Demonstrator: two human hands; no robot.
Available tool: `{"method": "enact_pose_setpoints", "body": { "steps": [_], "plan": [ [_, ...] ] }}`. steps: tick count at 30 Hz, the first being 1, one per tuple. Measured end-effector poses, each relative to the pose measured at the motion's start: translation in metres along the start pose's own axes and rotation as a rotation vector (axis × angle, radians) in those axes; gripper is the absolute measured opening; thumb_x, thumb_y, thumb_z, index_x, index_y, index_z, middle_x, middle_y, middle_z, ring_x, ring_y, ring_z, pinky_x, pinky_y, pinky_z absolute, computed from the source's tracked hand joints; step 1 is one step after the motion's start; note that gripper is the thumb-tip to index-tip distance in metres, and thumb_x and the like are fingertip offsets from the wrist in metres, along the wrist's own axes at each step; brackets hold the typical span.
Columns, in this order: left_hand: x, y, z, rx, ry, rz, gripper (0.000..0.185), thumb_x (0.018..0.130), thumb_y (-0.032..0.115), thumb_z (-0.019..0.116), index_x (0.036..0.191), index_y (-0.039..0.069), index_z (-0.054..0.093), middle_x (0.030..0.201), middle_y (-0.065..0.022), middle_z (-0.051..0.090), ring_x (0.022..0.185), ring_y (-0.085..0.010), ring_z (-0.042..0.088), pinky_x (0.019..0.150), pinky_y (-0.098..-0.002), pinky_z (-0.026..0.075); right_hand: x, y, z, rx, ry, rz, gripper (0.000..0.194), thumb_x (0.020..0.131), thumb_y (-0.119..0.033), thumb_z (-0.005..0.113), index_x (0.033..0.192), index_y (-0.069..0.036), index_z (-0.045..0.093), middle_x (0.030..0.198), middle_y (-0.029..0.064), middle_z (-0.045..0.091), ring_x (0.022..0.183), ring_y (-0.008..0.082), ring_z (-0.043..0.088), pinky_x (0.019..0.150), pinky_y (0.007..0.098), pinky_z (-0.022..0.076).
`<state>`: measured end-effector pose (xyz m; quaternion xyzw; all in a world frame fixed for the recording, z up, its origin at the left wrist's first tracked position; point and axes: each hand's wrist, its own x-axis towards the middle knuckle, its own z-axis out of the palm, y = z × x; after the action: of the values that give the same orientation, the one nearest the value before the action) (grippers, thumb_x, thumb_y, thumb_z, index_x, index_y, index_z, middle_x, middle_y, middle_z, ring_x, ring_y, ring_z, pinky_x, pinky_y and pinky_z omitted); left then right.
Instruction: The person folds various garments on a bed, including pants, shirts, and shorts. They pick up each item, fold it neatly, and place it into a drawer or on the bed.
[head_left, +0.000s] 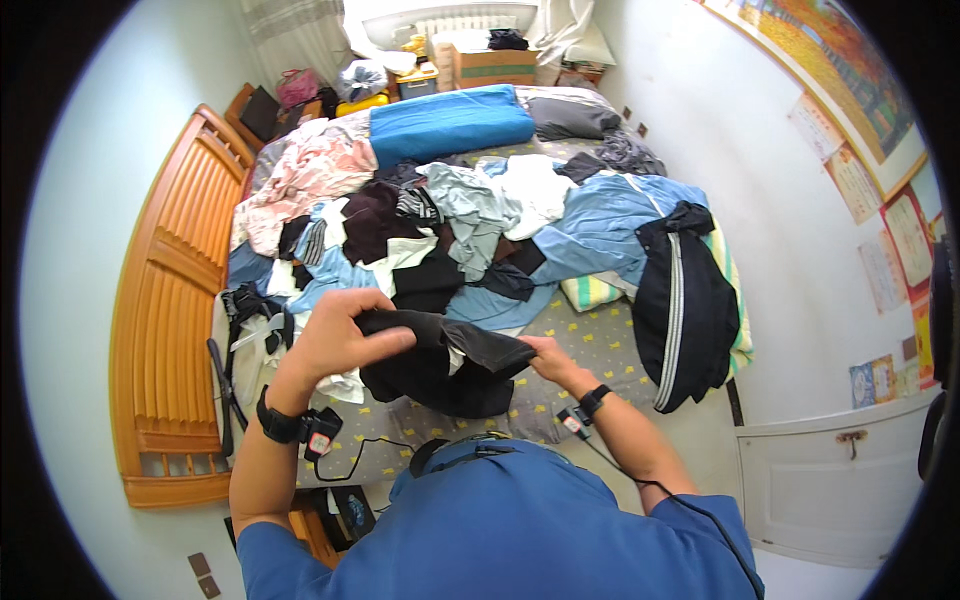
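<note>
A black garment (442, 386), probably a pair of trousers, hangs over the near part of the bed. My left hand (337, 334) grips one end of its dark waistband, thumb on the near side and fingers partly hidden behind. At the opposite end, my right hand (553, 360) pinches the band's corner, so the band is stretched between both hands. A small white patch shows inside the opening. Just beyond lies a heap of clothes with a grey shirt (472, 214), a white garment (534, 191), a dark maroon garment (373, 221) and a light-blue garment (600, 225).
Black trousers with white side stripes (675, 315) drape over the bed's right edge. A rolled blue blanket (450, 120) lies at the far end, beside a grey pillow (574, 118). The wooden headboard (176, 300) bounds the left side. Cords run from devices on both wrists.
</note>
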<state>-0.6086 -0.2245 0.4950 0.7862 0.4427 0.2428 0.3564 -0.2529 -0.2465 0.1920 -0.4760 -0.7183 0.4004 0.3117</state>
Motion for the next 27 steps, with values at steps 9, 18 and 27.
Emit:
{"method": "enact_pose_setpoints", "body": {
  "steps": [9, 18, 27],
  "plan": [
    [-0.037, -0.013, -0.069, 0.244, 0.628, 0.147, 0.019, 0.101, 0.016, 0.065, 0.093, -0.002, 0.064, 0.075, -0.0067, 0.061, 0.071, -0.0129, 0.056, 0.067, -0.0273, 0.046, 0.045, -0.129, -0.120, 0.540, 0.420, 0.003, 0.017, 0.087, -0.005, 0.073, 0.075, -0.008, 0.061, 0.073, -0.0059, 0.058, 0.066, 0.0030, 0.050, 0.060, 0.0210, 0.0406],
    [-0.037, -0.017, -0.068, 0.207, 0.562, 0.019, 0.034, 0.088, 0.026, 0.082, 0.079, 0.000, 0.062, 0.061, 0.0010, 0.048, 0.060, -0.0065, 0.043, 0.054, -0.0263, 0.036, 0.033, -0.209, -0.225, -0.053, 0.265, -0.072, 0.026, 0.090, -0.018, 0.076, 0.077, -0.002, 0.060, 0.069, -0.0053, 0.052, 0.067, 0.0048, 0.045, 0.058, 0.0249, 0.0373],
    [-0.090, -0.039, -0.004, 0.151, 0.152, -0.037, 0.014, 0.079, 0.010, 0.078, 0.082, 0.000, 0.069, 0.064, -0.0108, 0.059, 0.054, -0.0172, 0.055, 0.052, -0.0314, 0.043, -0.052, -0.175, -0.231, -0.051, -0.183, 0.099, 0.041, 0.092, -0.031, 0.075, 0.074, 0.000, 0.055, 0.064, 0.0032, 0.042, 0.061, 0.0111, 0.041, 0.055, 0.0312, 0.0360]
  ]
}}
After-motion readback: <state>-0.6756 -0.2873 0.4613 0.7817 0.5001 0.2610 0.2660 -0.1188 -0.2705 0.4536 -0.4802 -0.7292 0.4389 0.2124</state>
